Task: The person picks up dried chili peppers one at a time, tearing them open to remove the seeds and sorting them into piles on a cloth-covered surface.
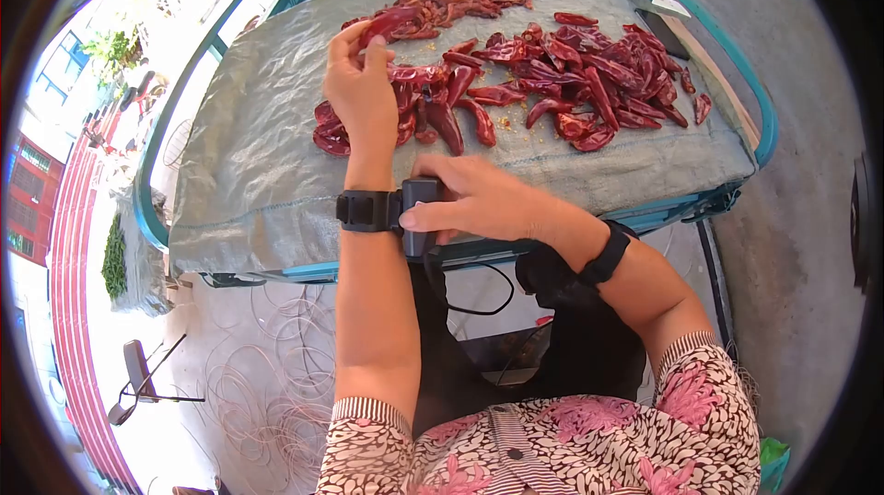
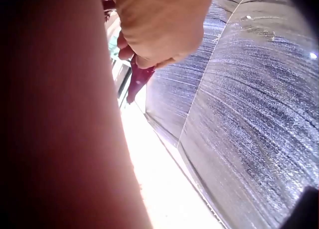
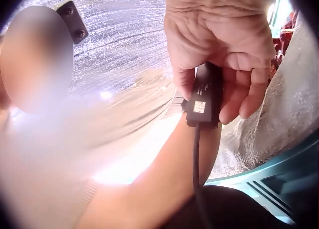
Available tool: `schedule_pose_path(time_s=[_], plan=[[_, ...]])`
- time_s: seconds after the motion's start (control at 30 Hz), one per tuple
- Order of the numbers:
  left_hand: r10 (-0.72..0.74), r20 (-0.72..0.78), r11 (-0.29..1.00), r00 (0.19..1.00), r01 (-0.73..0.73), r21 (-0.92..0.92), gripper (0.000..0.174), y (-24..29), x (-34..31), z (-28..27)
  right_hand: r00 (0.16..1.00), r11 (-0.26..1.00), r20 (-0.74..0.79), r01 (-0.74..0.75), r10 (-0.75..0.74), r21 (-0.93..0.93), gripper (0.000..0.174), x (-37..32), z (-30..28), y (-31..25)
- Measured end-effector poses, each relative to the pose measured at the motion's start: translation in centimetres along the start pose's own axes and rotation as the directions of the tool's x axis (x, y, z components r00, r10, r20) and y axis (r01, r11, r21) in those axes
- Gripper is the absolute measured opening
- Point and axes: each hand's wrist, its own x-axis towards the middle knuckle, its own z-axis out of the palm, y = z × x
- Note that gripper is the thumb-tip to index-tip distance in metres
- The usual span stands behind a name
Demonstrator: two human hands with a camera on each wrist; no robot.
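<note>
The left hand (image 1: 362, 94) pinches a dark red dried pepper (image 1: 390, 23) above the left part of the cloth-covered surface; in the left wrist view the pepper (image 2: 139, 79) hangs below the left hand (image 2: 160, 27). The right hand (image 1: 488, 198) grips a small black device (image 1: 420, 215) on the left wristband, thumb on one side and fingers on the other. From the right wrist, the right hand (image 3: 222, 44) is seen around the device (image 3: 205, 97), whose cable runs down. Whole red peppers (image 1: 589, 81) lie in a pile at right, others (image 1: 442, 108) nearer the left hand.
Smaller, shrivelled red peppers (image 1: 451, 7) lie toward the far edge of the grey woven sheet (image 1: 267, 145). A teal metal rail (image 1: 762, 117) surrounds the sheet. Below it, a black cable (image 1: 488, 311) hangs near the lap, and loose wire (image 1: 267, 375) lies on the ground.
</note>
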Motion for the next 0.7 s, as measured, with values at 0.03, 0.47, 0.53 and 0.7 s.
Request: schedule_pose_path(time_s=[0.03, 0.47, 0.53, 0.7], plan=[[0.116, 0.033, 0.985, 0.993, -0.12, 0.127, 0.022, -0.2, 0.1, -0.1, 1.0, 1.0, -0.014, -0.023, 0.024, 0.011, 0.053, -0.2, 0.3, -0.3], [0.075, 0.221, 0.96, 0.972, -0.131, 0.249, 0.023, -0.5, -1.0, 0.4, 0.991, 0.991, -0.124, -0.053, 0.038, -0.119, 0.044, -0.6, 0.1, -1.4], [0.003, 0.232, 0.978, 0.973, -0.051, 0.201, 0.023, -0.8, -0.8, 0.4, 0.973, 0.968, -0.227, -0.096, 0.043, -0.231, 0.039, -0.6, -2.0, -1.1], [-0.15, 0.344, 0.976, 0.927, 0.083, 0.204, 0.025, -1.5, -0.5, 0.2, 0.748, 0.704, -0.568, -0.196, -0.342, -0.683, 0.025, -0.2, -7.5, 2.7]])
